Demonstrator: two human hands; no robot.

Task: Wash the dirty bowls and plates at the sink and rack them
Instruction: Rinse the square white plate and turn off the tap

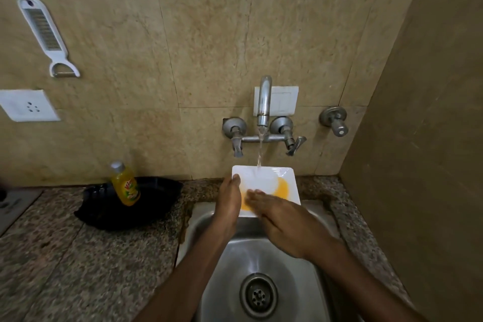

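Observation:
A white square plate (264,180) with a yellow-orange smear is held tilted over the back of the steel sink (235,256). Water runs from the tap (264,102) onto the plate's upper middle. My left hand (228,198) grips the plate's left edge, thumb on the rim. My right hand (285,222) lies flat across the plate's lower face, fingertips on the smear, holding nothing.
A black tray (154,206) sits on the granite counter (78,256) left of the sink, with a yellow dish-soap bottle (125,184) leaning in it. A white grater and peeler (45,34) hangs on the wall above a socket (28,104). A side wall stands at the right.

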